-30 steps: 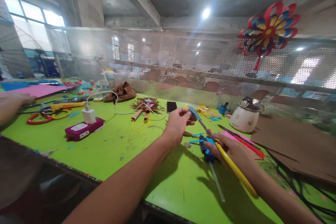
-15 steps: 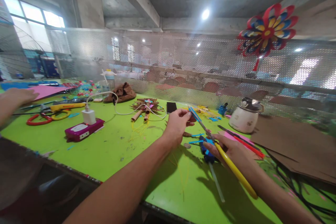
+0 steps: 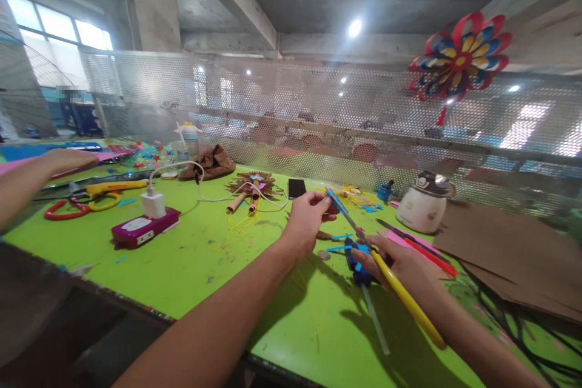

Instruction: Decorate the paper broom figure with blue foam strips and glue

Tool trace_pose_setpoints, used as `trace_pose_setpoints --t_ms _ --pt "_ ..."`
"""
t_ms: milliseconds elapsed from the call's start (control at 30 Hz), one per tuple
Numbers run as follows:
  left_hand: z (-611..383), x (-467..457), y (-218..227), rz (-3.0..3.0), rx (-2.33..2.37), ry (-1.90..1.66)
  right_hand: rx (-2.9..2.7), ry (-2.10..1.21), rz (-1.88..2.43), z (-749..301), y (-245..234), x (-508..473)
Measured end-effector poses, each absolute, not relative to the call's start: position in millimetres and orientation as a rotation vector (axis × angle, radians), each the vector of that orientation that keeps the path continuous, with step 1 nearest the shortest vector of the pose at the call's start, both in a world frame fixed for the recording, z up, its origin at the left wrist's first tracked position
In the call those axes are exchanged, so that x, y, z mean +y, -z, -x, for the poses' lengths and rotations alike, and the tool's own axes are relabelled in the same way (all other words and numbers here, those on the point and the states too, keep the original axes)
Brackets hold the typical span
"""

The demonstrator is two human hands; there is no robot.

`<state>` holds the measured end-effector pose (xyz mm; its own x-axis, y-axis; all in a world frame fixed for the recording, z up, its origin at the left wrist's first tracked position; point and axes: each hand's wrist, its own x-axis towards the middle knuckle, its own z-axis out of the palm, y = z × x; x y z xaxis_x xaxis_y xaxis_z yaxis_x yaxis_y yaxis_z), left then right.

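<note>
My left hand (image 3: 307,215) is closed in a pinch on the end of a narrow blue paper strip (image 3: 336,200). Yellow-handled scissors (image 3: 404,297), seen edge-on, are in my right hand (image 3: 398,260), their metal blades pointing up and left along the strip. Whether the blades are parted is hard to make out. Below them lies a dark blue glue gun (image 3: 362,276) with a clear glue stick (image 3: 376,321) projecting from its back. Thin blue strips (image 3: 341,248) lie beside it, and another blue piece rests over it.
A co-worker's hand (image 3: 73,160) reaches in at left, near red-and-yellow scissors (image 3: 68,209). A purple power strip (image 3: 145,227), a spiky brown cardboard craft (image 3: 254,188) and a phone (image 3: 297,188) lie leftward and behind. To the right are a kettle (image 3: 422,203) and cardboard sheets (image 3: 513,254).
My hands, the strip and the scissors hold nearly the same position. At left, the co-worker's hand has moved to the right over the pink paper.
</note>
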<state>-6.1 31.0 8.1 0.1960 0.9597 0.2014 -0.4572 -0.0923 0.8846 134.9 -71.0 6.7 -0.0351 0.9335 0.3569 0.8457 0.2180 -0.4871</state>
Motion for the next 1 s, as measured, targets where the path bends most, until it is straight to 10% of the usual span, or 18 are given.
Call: trace_pose_setpoints --t_ms 1000 --pt "7 33 -10 -1.142 0.681 -1.307 -1.908 -0.126 1.66 -138 1 -67"
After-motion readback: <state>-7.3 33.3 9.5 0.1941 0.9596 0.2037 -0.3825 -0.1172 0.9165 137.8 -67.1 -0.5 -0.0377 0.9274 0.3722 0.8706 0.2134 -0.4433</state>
